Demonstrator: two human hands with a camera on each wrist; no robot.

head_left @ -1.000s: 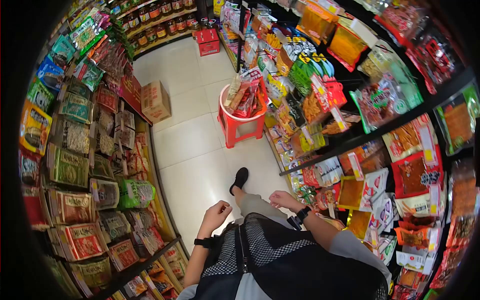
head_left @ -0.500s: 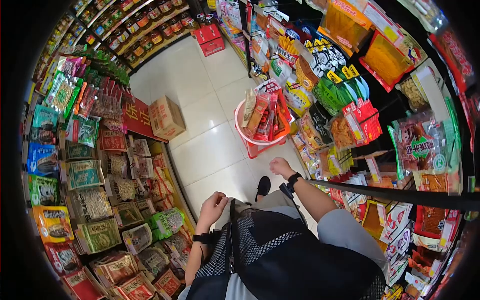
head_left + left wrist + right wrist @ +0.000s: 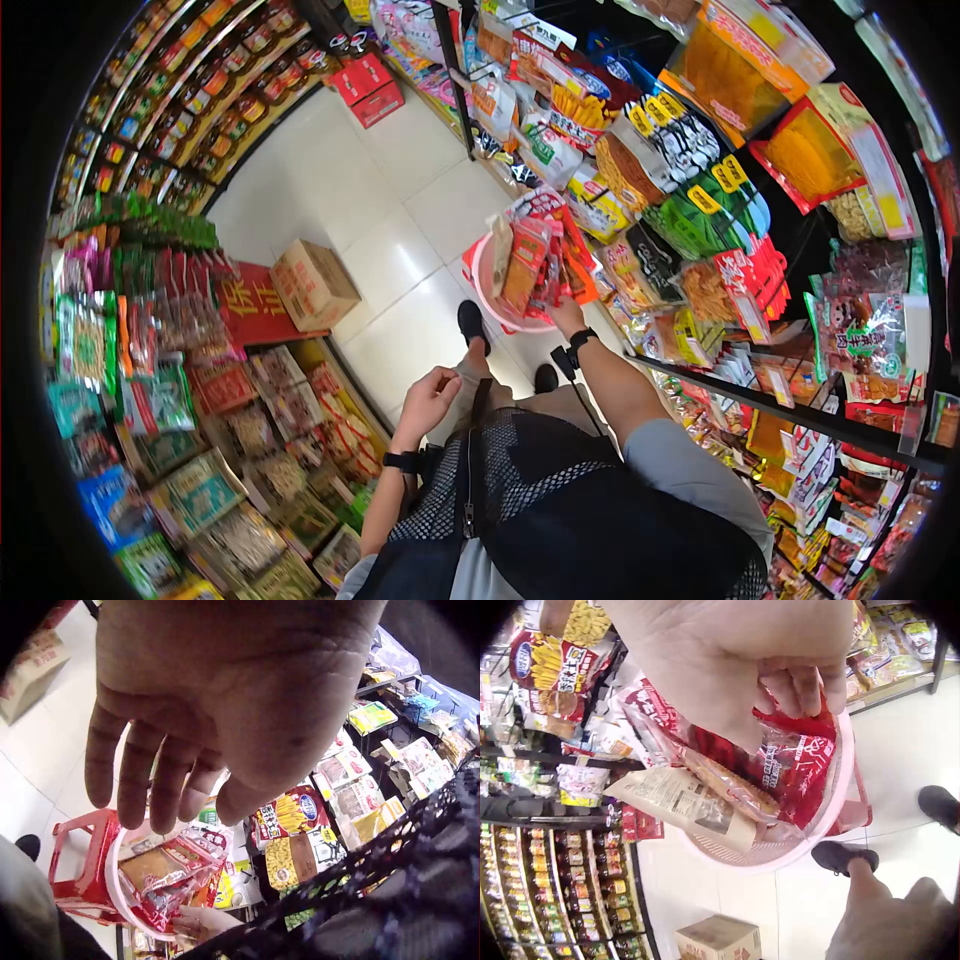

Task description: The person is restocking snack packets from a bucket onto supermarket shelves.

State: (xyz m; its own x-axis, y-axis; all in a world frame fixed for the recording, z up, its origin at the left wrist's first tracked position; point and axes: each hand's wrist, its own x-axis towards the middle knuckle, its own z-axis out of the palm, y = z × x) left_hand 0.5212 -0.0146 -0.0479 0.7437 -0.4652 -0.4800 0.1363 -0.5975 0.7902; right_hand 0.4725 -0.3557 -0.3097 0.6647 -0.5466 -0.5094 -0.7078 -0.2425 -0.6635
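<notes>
My right hand reaches over the near rim of a pink basket and lies right at the red packets inside. In the right wrist view its bent fingers and thumb stand apart over a clear-and-red snack packet. A tan paper-like packet leans out across the rim. The basket sits on a red plastic stool. My left hand hangs in front of my body, fingers loose, holding nothing; its palm fills the top of the left wrist view.
Hanging snack bags line the rack on the right, close beside the basket. Packaged dried goods cover the left shelf. A cardboard box and a red carton stand on the tiled floor. Shelves of jars fill the back.
My right hand has moved forward from beside my body to the basket's packets. The basket is closer to me as I have stepped forward. My left hand stays loose in front of me.
</notes>
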